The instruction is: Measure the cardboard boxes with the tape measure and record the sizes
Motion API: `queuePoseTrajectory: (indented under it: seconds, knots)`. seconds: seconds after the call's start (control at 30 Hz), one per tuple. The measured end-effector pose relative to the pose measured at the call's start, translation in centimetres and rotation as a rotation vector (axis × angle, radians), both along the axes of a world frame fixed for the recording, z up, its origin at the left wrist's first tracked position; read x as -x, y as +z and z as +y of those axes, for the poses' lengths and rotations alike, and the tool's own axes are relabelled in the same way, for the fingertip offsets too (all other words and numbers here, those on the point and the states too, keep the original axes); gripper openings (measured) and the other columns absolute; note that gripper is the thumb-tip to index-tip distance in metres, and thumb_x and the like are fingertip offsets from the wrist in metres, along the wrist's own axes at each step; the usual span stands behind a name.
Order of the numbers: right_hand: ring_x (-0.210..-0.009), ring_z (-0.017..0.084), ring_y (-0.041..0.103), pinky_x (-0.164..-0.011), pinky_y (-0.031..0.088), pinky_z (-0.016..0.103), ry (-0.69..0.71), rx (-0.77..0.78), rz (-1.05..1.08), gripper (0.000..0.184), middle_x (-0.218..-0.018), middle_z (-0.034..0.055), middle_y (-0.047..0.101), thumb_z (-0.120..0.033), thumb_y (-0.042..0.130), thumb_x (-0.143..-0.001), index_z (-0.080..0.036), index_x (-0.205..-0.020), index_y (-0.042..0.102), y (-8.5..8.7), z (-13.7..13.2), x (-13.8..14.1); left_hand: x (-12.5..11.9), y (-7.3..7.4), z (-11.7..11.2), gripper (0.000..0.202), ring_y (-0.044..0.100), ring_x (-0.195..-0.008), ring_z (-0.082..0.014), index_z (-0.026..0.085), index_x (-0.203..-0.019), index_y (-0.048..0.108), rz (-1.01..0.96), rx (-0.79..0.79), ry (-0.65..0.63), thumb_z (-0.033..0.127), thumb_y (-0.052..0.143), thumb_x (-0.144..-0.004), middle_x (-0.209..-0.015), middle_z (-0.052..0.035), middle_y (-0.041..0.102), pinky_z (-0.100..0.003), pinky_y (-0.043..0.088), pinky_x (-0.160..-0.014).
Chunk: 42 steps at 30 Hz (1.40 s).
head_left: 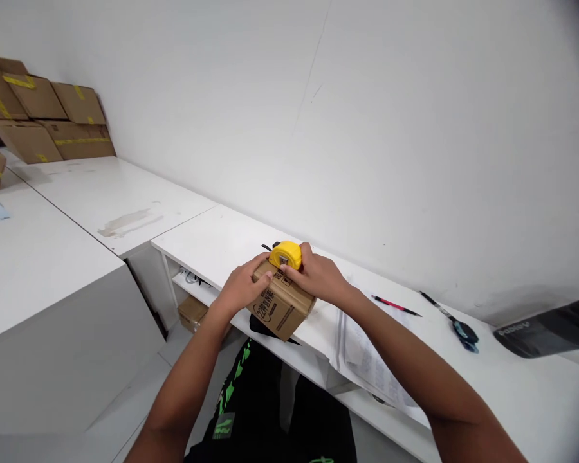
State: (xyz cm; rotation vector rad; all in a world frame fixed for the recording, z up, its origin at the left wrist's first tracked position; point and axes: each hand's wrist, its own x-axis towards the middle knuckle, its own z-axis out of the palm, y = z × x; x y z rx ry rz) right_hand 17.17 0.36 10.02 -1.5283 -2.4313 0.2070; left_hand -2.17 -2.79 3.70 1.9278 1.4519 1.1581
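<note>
A small brown cardboard box with black printing is tilted at the front edge of the white desk. My left hand grips its left side, the thumb lying on top. A yellow tape measure rests against the box's far top edge. My right hand is closed around the tape measure's right side, its thumb near the silver label and its palm by the box. Whether any tape is pulled out I cannot tell. Something black, partly hidden, shows behind the tape measure.
Printed papers, a red and black pen, a dark strapped item and a black bottle lie to the right. Stacked cardboard boxes stand far left. A white wall rises behind the desk; a shelf below holds another box.
</note>
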Motion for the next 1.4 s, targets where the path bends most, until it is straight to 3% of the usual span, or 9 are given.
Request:
queuePoseTrajectory:
  seconds: [0.2,0.33,0.5,0.67,0.87,1.2,1.4]
  knots:
    - [-0.057,0.022,0.059,-0.048,0.03,0.028,-0.007,0.053,0.039,0.038,-0.069,0.003,0.064,-0.06,0.045,-0.087,-0.023,-0.097,0.038,0.7,-1.7,-1.5,-0.1,0.0,-0.5,0.046,0.065,-0.084,-0.0224,0.035,-0.134,0.053,0.096,0.017,0.078,0.041,0.043,-0.089,-0.106,0.0006,0.071,-0.032,0.049,-0.079]
    - [-0.051,0.021,0.057,-0.047,0.028,0.028,-0.031,0.072,0.005,0.036,-0.06,-0.0007,0.061,-0.059,0.044,-0.087,-0.024,-0.095,0.037,0.6,-4.3,-5.3,0.0,0.1,-0.7,0.047,0.063,-0.075,-0.0199,0.034,-0.134,0.054,0.101,0.028,0.09,0.041,0.041,-0.089,-0.097,0.0004,0.071,-0.03,0.048,-0.074]
    - [-0.052,0.023,0.059,-0.047,0.03,0.028,-0.138,0.126,-0.001,0.035,-0.059,-0.0008,0.061,-0.059,0.043,-0.088,-0.025,-0.093,0.036,-0.8,-7.6,-10.1,-0.1,0.1,-0.6,0.047,0.06,-0.067,-0.0185,0.035,-0.133,0.055,0.098,0.024,0.11,0.042,0.042,-0.089,-0.086,0.0009,0.07,-0.028,0.046,-0.065]
    - [-0.053,0.023,0.059,-0.049,0.031,0.028,-0.192,0.116,0.027,0.038,-0.06,-0.0005,0.061,-0.06,0.04,-0.088,-0.023,-0.097,0.037,-2.2,-9.1,-11.6,-0.3,0.0,-0.3,0.048,0.058,-0.064,-0.0166,0.033,-0.136,0.052,0.11,0.026,0.104,0.044,0.039,-0.091,-0.088,0.001,0.07,-0.026,0.044,-0.062]
    - [-0.05,0.022,0.058,-0.048,0.03,0.028,-0.195,0.09,0.078,0.04,-0.059,-0.0015,0.059,-0.062,0.042,-0.087,-0.024,-0.098,0.038,-3.0,-9.5,-12.5,-0.4,-0.1,0.1,0.049,0.06,-0.071,-0.0172,0.03,-0.135,0.053,0.099,0.011,0.114,0.043,0.038,-0.09,-0.103,-0.0011,0.071,-0.027,0.047,-0.068]
    - [-0.051,0.021,0.058,-0.048,0.031,0.028,-0.216,0.155,0.114,0.041,-0.06,-0.0019,0.06,-0.062,0.044,-0.087,-0.023,-0.099,0.041,-2.3,-11.1,-15.2,-0.4,0.2,0.5,0.053,0.062,-0.077,-0.0188,0.027,-0.137,0.052,0.1,0.031,0.102,0.044,0.04,-0.089,-0.103,-0.0023,0.071,-0.03,0.048,-0.076]
    - [-0.053,0.02,0.058,-0.048,0.036,0.027,-0.257,0.222,0.203,0.039,-0.061,-0.0026,0.059,-0.062,0.047,-0.086,-0.026,-0.097,0.044,-2.5,-13.1,-18.3,-0.4,0.1,0.8,0.053,0.061,-0.078,-0.0186,0.025,-0.137,0.052,0.104,0.035,0.101,0.044,0.04,-0.089,-0.1,-0.0028,0.07,-0.03,0.047,-0.076]
